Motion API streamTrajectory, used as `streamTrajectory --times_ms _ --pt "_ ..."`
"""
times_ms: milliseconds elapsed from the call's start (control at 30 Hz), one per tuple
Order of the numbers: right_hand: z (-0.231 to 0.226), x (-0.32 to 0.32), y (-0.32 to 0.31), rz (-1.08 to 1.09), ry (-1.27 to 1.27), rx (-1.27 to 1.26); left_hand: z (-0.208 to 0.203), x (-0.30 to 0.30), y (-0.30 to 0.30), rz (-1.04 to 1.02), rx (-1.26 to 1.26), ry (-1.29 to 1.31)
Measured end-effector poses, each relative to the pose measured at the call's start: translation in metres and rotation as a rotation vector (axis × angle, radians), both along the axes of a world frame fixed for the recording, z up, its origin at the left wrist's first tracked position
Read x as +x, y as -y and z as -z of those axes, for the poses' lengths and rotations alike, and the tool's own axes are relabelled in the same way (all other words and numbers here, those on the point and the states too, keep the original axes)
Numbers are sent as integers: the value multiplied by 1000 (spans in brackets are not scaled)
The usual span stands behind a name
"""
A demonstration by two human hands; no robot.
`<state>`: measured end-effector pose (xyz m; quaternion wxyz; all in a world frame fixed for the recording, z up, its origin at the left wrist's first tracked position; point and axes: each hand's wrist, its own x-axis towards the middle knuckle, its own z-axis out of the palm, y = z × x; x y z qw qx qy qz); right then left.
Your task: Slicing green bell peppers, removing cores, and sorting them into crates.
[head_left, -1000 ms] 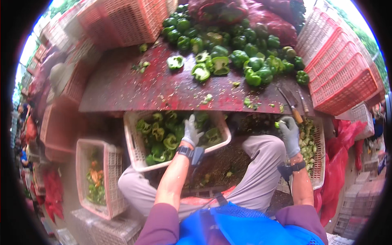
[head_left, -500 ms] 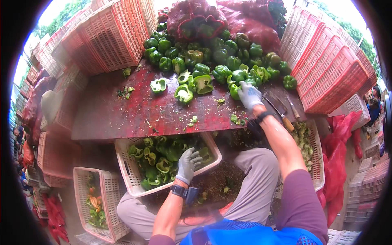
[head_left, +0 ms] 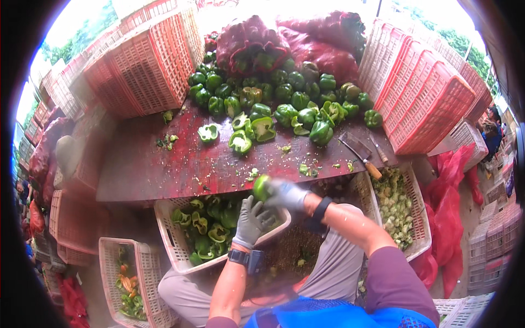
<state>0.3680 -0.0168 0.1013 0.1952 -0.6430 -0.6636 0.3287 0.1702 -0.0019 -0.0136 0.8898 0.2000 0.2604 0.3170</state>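
Observation:
My gloved right hand, a little smeared by motion, grips a green bell pepper just off the table's front edge. Right below it, my gloved left hand is open and holds nothing, its fingers apart. Under that hand stands a crate with cut green pepper pieces in it. Across the table, whole green peppers are heaped at the back, with several cut pepper halves in front. A cleaver with a wooden handle and a slim knife lie at the right.
Stacked pink crates rise at the left and right of the table. Red mesh sacks stand behind the heap. A crate of pale pepper cores is by my right knee, another crate lower left. Red netting hangs far right.
My right hand has come from the pepper heap back toward my left hand, bringing a green pepper. My left hand has stayed over the crate. The view has shifted slightly.

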Motion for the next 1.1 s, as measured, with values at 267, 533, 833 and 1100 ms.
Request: streamTrajectory --times_ms 267,533,833,1100 --pt "41 -61 28 -259 -331 -123 13 -46 -2 -86 -31 115" --pt "38 -99 52 -119 -59 285 -10 -39 16 -434 372 -101" --pt "58 -108 53 155 -547 131 -10 -57 8 -596 481 -359" --pt "-7 124 131 497 213 255 70 -97 -23 -469 724 -1024"
